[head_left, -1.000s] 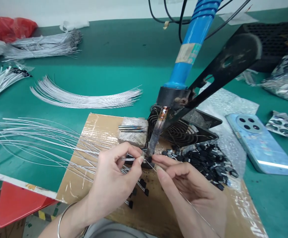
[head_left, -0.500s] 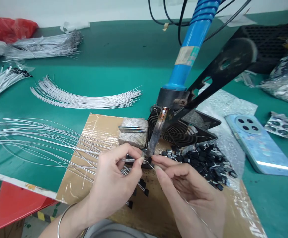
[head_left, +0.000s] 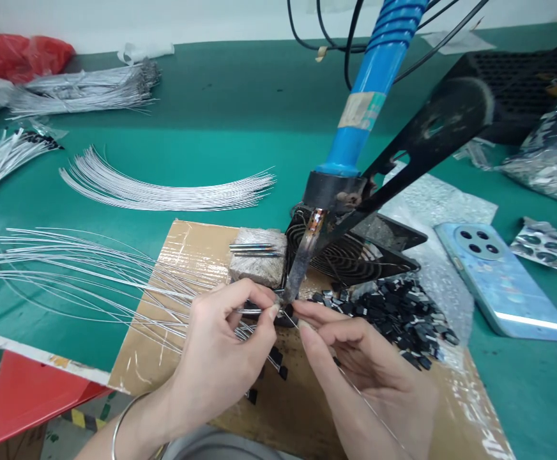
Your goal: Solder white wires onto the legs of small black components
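My left hand (head_left: pixel 221 358) pinches a thin silver wire (head_left: pixel 115 281) by its end, right at the tip of a fixed soldering iron (head_left: pixel 302 262) with a blue handle (head_left: pixel 369 89). My right hand (head_left: pixel 365 377) pinches a strand of solder wire (head_left: pixel 374 409) and holds its end against the same tip. Both hands meet over a taped cardboard sheet (head_left: pixel 183 255). A few small black parts (head_left: pixel 276 358) lie under the hands.
A heap of black parts (head_left: pixel 398 313) lies right of the iron, beside a black fan grille (head_left: pixel 355 255) and a blue phone (head_left: pixel 499 281). Fanned silver wires (head_left: pixel 163 191) and bundles (head_left: pixel 82 89) cover the green mat (head_left: pixel 240 108). A stone block (head_left: pixel 257 255) holds spare tips.
Almost nothing has moved. My right hand has edged slightly left and down while both hands stay at the iron's tip.
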Motion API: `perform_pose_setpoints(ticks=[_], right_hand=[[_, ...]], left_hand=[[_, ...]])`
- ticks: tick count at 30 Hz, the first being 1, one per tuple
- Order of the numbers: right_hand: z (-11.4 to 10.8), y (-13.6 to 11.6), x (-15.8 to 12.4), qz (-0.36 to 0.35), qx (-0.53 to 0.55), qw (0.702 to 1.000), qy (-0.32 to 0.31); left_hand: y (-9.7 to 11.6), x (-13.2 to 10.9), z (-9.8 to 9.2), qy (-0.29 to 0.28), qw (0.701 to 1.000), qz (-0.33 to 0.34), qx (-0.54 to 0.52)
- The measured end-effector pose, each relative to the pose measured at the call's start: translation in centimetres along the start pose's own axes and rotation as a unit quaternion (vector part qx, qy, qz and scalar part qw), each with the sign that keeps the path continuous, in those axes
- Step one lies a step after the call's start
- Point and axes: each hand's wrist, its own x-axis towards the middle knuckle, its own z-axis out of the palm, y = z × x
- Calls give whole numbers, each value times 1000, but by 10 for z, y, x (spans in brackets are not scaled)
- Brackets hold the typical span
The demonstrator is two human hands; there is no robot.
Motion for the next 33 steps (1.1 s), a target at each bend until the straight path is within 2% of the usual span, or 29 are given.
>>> perform_pose_setpoints(ticks=[23,33], right_hand=[[-1,8,-2,-56,-25,998,6],[-3,11,1,-95,-88,992,-1]], left_hand=[[-2,0,1,-8,999,15,39],[-4,-1,1,-10,999,4,34]])
